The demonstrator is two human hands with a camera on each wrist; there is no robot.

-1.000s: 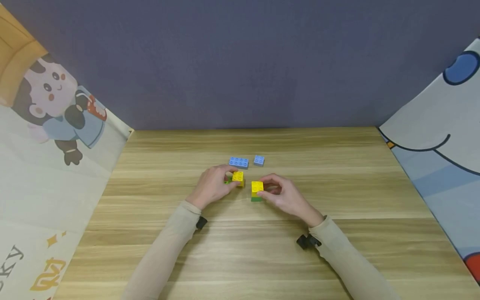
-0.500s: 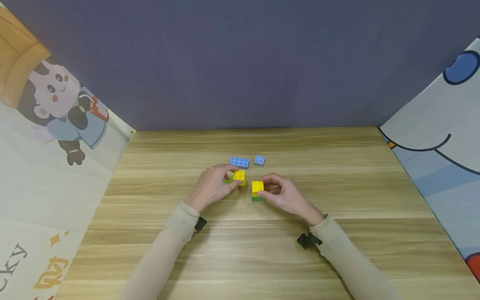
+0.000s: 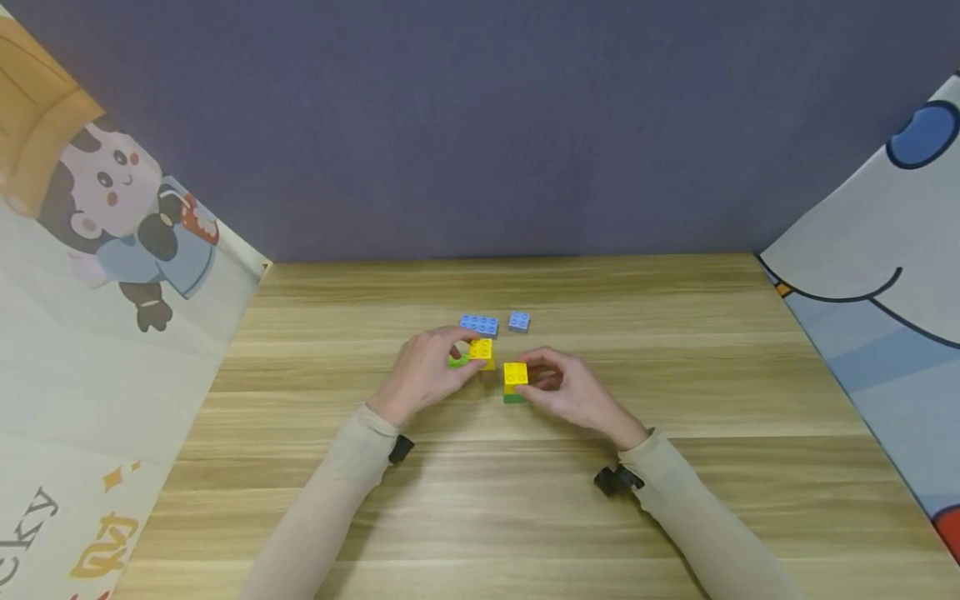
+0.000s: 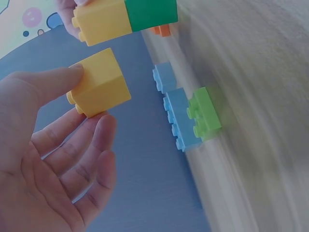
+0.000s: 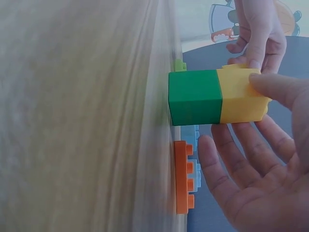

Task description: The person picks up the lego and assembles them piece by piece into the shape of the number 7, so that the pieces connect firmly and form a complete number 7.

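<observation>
My left hand (image 3: 426,372) pinches a yellow brick (image 4: 99,82) between thumb and fingers, raised above the wooden table. Below it lies a light green brick (image 4: 204,115), partly covered by this hand in the head view. To the right, my right hand (image 3: 573,392) holds another yellow brick (image 5: 240,94), which sits on a dark green brick (image 5: 195,98) as an upright two-brick stack. Whether the stack's underside touches the table, I cannot tell. A narrow gap separates the stack from the left hand's brick.
Beyond the hands lie a long blue brick (image 3: 480,325) and a small blue brick (image 3: 519,322). An orange brick (image 5: 181,177) lies near the right hand, hidden from the head view. A dark wall (image 3: 510,133) stands behind the wooden table (image 3: 495,517).
My left hand has shifted slightly right and away from me with its yellow brick. The right hand and its stack have stayed almost still.
</observation>
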